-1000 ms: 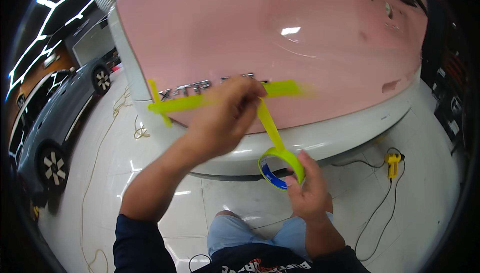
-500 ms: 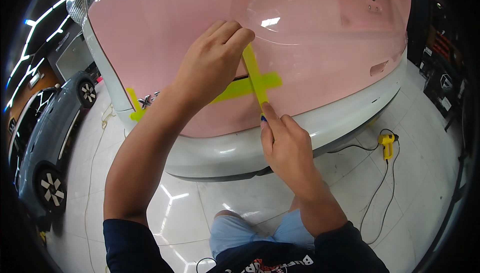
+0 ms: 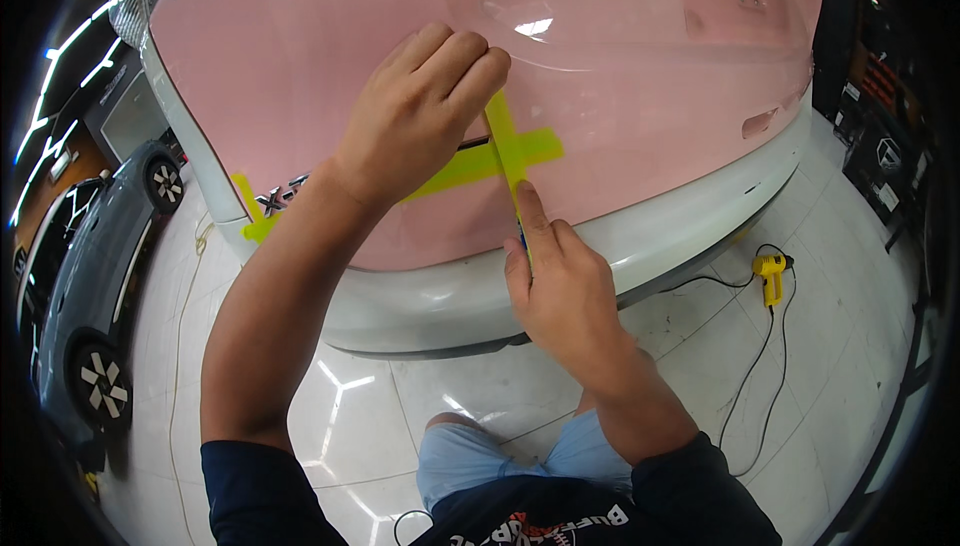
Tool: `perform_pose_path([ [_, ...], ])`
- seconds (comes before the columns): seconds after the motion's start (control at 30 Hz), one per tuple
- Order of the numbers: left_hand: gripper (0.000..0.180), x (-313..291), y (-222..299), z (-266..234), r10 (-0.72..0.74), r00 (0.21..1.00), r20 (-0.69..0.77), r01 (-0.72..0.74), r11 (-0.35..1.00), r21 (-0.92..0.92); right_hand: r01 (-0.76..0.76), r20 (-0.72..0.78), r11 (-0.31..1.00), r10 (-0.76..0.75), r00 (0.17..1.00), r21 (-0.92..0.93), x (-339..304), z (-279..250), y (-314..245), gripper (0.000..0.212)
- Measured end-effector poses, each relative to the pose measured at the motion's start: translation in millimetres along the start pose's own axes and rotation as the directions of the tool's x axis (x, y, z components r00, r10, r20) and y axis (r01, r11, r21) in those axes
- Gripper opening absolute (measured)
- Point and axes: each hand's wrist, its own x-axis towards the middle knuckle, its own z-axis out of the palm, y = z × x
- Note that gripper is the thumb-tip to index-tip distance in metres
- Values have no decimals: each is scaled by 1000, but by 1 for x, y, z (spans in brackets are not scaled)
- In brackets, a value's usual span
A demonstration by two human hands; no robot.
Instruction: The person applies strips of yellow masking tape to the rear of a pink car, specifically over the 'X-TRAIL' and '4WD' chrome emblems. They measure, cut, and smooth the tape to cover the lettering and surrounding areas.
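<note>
two hands [image 3: 430,106] [image 3: 568,286] on yellow tape [image 3: 509,146]

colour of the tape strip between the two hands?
Bright yellow-green. The tape strip shows best in the head view.

1 straight neon-yellow tape strip [image 3: 508,144] is crossing 1 longer yellow strip [image 3: 458,175] sticking along the pink panel [image 3: 640,86]; the mostly hidden tape roll [image 3: 521,236] is showing blue.

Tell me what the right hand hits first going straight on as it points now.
The right hand would meet the tape strip first; the two appear to touch. Next in line looks like the left hand, though depth is unclear.
</note>
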Motion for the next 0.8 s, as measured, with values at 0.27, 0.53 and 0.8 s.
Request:
perform_pose_path([
  [0.27, 30, -1, -1, 3, -30, 998, -62, 27, 998, -54, 12, 88, 1000, -13, 996, 5, 1, 2, 1, 75],
  [0.53, 32, 5, 3, 3, -58, 998, -15, 56, 995, -87, 2, 140, 1000, -3, 990, 13, 5, -6, 2, 75],
  [0.8, 33, 0, 2, 6, -50, 999, -15, 50, 998, -43, 0, 157, 1000, -2, 988, 11, 6, -7, 4, 71],
])
